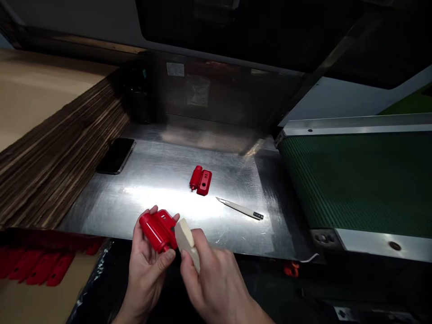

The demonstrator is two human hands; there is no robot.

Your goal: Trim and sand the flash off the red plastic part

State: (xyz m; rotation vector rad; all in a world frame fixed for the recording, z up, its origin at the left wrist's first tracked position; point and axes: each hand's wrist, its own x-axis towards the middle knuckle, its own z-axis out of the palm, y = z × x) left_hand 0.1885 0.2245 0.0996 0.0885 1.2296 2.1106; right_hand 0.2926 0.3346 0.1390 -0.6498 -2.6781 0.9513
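My left hand (146, 265) is wrapped round a glossy red plastic part (155, 230), a cylinder joined to a flat slotted plate. In my right hand (214, 274) is a cream-coloured flat tool (185, 238), its blunt end against or very close to the part's right edge; any blade on it is hidden. Beyond my hands, a similar red plastic part (201, 181) lies on the metal table (162, 157). A slim pale craft knife (240, 209) rests to its right, blade pointing left.
Stacked cardboard sheets (64, 135) rise at the left, beside a black phone (116, 155) and a dark bottle (140, 101). A green conveyor belt (364, 180) runs along the right. More red parts (37, 265) sit in a box below left.
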